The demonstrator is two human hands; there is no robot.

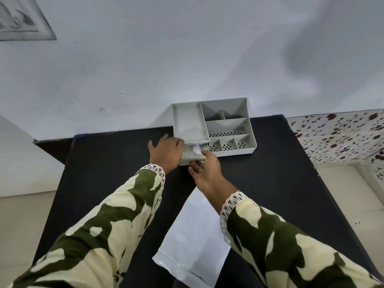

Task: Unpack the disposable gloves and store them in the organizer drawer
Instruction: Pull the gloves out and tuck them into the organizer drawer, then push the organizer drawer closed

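- Step in hand, as judged: seat the gloves in the drawer, then close it.
- Position: the drawer stands pulled out from the lower left front of the organizer, at the far side of the table. The gloves lie inside it as a pale crumpled mass, with some material rising near the top edge.
- Left hand: rests against the drawer's left side and the organizer's corner. Its fingers are curled loosely; whether they grip anything cannot be told.
- Right hand: sits at the drawer's front right. The fingers bend over the front lip, touching the drawer and perhaps the gloves; a firm pinch cannot be confirmed.
- The empty bag lies flat on the table near the person, under the right forearm.
- Procedure: brace the organizer with the left hand so it does not slide toward the wall.
- Press the gloves below the rim before pushing; raised material may jam under the upper tray.
- Push the drawer straight and evenly to avoid skewing.
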